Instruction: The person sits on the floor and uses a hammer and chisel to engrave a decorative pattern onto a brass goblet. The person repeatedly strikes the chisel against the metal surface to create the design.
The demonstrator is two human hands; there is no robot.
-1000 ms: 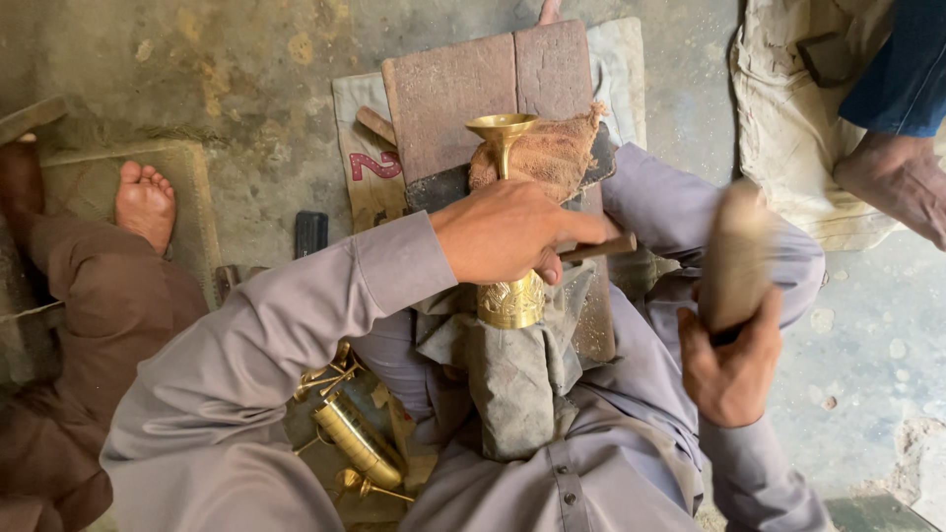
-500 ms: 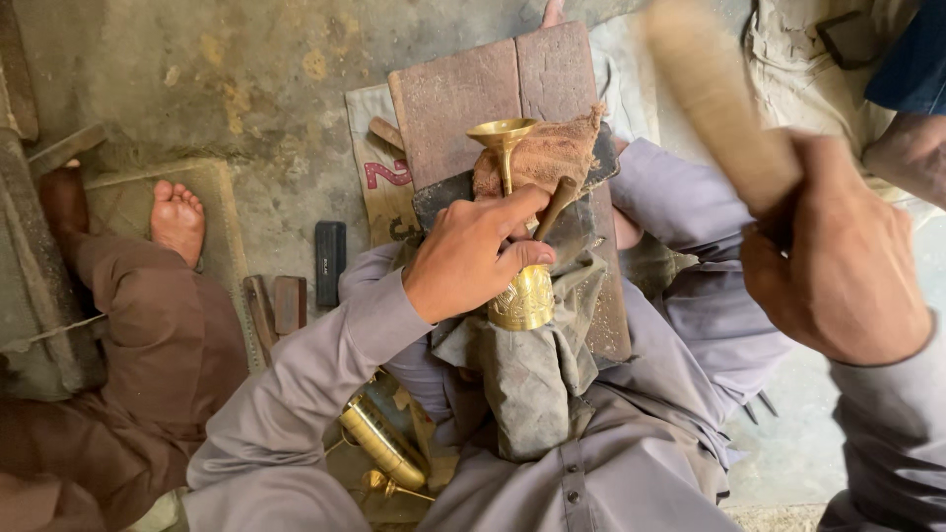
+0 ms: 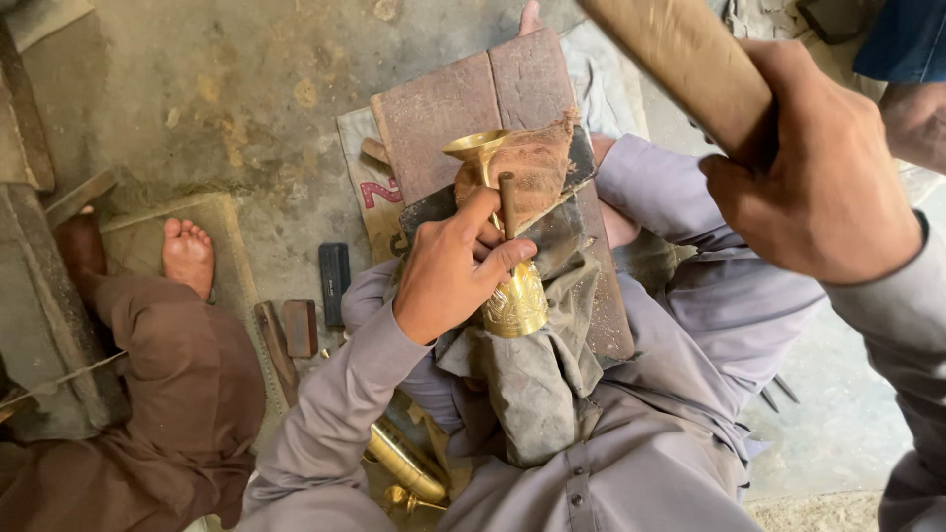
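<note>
Left hand (image 3: pixel 455 271) clamped around a thin punch (image 3: pixel 507 200) set against a brass vase (image 3: pixel 512 296), right hand (image 3: pixel 818 187) fist-tight on a raised wooden mallet (image 3: pixel 680 59), vase resting on grey cloth (image 3: pixel 537 384).

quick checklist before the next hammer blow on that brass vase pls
1. Left hand steadies the punch on the brass vase: ok.
2. Right hand grips the wooden mallet, raised: ok.
3. Vase rests on the cloth over the lap: ok.
4. Punch tip placement on the engraving: cannot tell, fingers hide it.
5. Left thumb sits close to the punch's top: not ok.
</note>
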